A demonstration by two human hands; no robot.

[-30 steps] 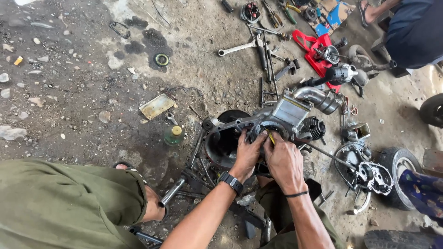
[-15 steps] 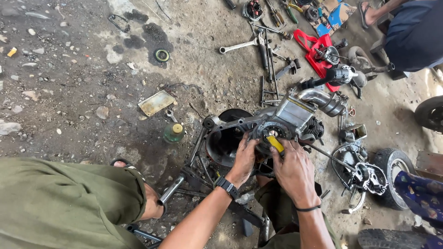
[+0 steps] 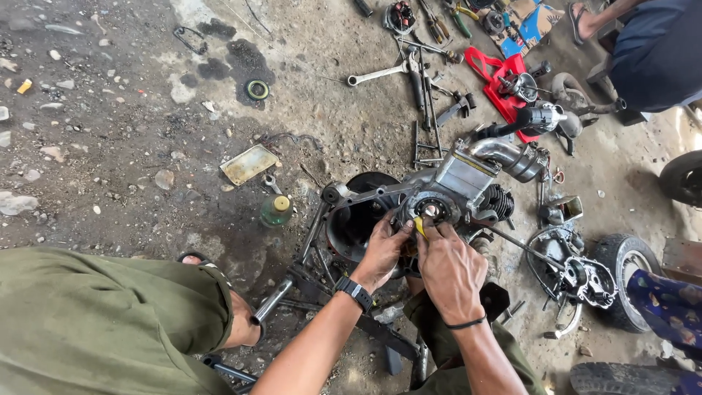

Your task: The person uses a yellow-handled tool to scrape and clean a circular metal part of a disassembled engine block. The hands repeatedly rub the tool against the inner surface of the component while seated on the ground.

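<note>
Both hands at the engine (image 3: 446, 192) on the dirt floor: left hand (image 3: 382, 252) fingers curled against the round hub, right hand (image 3: 450, 267) pinching a yellow-handled tool (image 3: 419, 224) there. Greasy metal, so that tool could slip and jab the left fingers

The stained concrete floor (image 3: 110, 168) carries the grey engine (image 3: 446, 194). Left of the engine lie a green bottle (image 3: 276, 211) and flat metal plate (image 3: 248, 164); beyond it, 1 wrench (image 3: 376, 74) and a red part (image 3: 504, 80).
</note>
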